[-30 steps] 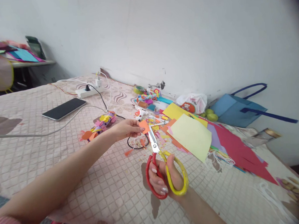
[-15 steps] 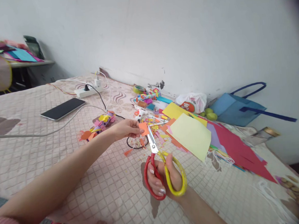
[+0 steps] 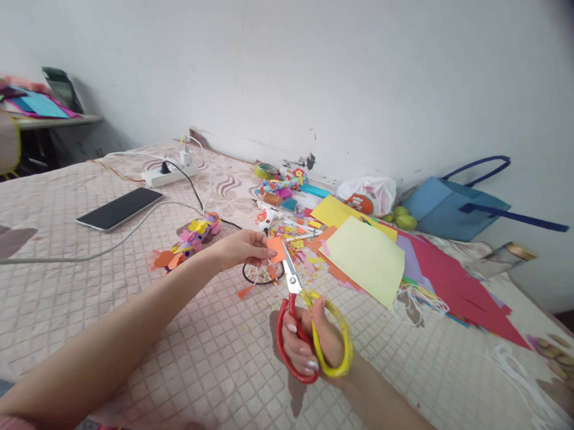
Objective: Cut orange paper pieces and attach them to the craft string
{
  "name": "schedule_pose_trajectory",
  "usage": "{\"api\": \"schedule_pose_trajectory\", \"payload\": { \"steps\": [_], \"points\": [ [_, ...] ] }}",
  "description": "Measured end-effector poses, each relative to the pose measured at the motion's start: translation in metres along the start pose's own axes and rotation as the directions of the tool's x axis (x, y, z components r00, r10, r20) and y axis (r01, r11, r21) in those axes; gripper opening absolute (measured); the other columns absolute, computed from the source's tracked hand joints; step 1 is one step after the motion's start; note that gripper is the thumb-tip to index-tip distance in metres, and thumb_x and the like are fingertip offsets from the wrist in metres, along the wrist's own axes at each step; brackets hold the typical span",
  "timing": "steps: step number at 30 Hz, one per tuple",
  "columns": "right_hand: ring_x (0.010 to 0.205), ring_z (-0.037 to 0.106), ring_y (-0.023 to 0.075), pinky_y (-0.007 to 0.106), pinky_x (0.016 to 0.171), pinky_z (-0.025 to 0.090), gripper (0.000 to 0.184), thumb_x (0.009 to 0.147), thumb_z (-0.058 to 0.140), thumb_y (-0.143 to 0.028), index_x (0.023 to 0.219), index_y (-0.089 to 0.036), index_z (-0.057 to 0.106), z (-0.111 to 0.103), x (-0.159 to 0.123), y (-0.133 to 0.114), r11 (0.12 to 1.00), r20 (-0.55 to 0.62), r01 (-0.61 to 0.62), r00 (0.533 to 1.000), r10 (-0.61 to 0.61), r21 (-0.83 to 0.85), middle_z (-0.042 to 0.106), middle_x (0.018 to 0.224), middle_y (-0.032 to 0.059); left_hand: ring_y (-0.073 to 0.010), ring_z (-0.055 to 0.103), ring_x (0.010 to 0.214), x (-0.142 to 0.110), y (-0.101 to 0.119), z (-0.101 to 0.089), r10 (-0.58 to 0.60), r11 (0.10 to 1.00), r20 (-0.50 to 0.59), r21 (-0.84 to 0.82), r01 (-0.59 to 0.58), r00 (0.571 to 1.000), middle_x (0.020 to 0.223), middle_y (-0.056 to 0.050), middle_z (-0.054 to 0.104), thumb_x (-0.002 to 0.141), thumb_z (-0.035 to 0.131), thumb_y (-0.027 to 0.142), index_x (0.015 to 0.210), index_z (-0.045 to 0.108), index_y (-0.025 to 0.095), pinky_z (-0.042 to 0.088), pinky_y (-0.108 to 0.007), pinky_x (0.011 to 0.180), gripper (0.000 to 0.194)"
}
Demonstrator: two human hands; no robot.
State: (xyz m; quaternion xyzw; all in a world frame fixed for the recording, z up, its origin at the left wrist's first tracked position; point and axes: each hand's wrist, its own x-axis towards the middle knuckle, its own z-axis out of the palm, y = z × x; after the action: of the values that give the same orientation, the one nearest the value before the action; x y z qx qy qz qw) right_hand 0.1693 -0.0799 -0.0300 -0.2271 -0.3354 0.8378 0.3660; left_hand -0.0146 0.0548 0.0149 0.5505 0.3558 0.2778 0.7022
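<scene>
Between the thumb and fingers of my left hand is a small piece of orange paper, held up over the cloth. My right hand grips a pair of scissors with one red and one yellow handle, fingers through the red loop and thumb in the yellow one. The blades point away from me and their tips lie at the right edge of the orange paper. Just left of my left hand, a purple paper-covered piece with yellow, pink and orange flowers rests on the cloth.
Paper scraps litter the cloth beyond the scissors. To the right lie a pale yellow sheet, red sheets and white string. A phone, a power strip with cables and a blue bag stand further out.
The scissor handles have drawn slightly closer together, the yellow loop moving left, and the blades look narrower. My left hand stays nearly in place with the orange paper.
</scene>
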Motion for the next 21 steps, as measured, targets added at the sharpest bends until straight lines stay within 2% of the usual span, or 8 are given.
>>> {"api": "schedule_pose_trajectory", "payload": {
  "steps": [7,13,21],
  "points": [
    [0.030,0.031,0.0040,0.016,0.031,0.031,0.065,0.072,0.031,-0.079,0.073,-0.017,0.048,0.0022,-0.0021,-0.0014,1.000,0.006,-0.002,1.000,0.002,0.030,0.044,0.046,-0.0067,-0.0060,0.053,0.050,-0.0033,0.0019,0.0044,-0.012,0.996,0.106,0.086,0.003,0.994,0.057,0.001,0.060,0.061,0.077,0.027,0.067,0.060,0.011,0.040,-0.017,0.049,0.024],
    [0.026,0.024,0.0030,0.015,0.028,0.026,0.065,0.070,0.029,-0.081,0.071,-0.018,0.046,-0.0011,-0.0008,-0.0004,1.000,0.001,0.006,1.000,-0.006,0.022,0.038,0.042,-0.0096,-0.0072,0.054,0.050,-0.0025,0.0008,0.0032,0.001,0.996,0.126,0.093,-0.013,0.992,0.056,0.001,0.061,0.061,0.077,0.029,0.066,0.059,0.012,0.039,-0.018,0.048,0.025],
    [0.025,0.020,0.0025,0.014,0.026,0.024,0.063,0.069,0.031,-0.081,0.069,-0.019,0.043,-0.0033,0.0012,-0.0030,0.999,-0.004,0.034,0.999,-0.034,-0.022,0.037,0.040,-0.0108,-0.0075,0.055,0.050,-0.0043,0.0026,0.0038,-0.011,0.986,0.132,0.166,-0.011,0.991,0.055,0.000,0.062,0.062,0.076,0.028,0.065,0.063,0.013,0.040,-0.017,0.048,0.020]
  ]
}}
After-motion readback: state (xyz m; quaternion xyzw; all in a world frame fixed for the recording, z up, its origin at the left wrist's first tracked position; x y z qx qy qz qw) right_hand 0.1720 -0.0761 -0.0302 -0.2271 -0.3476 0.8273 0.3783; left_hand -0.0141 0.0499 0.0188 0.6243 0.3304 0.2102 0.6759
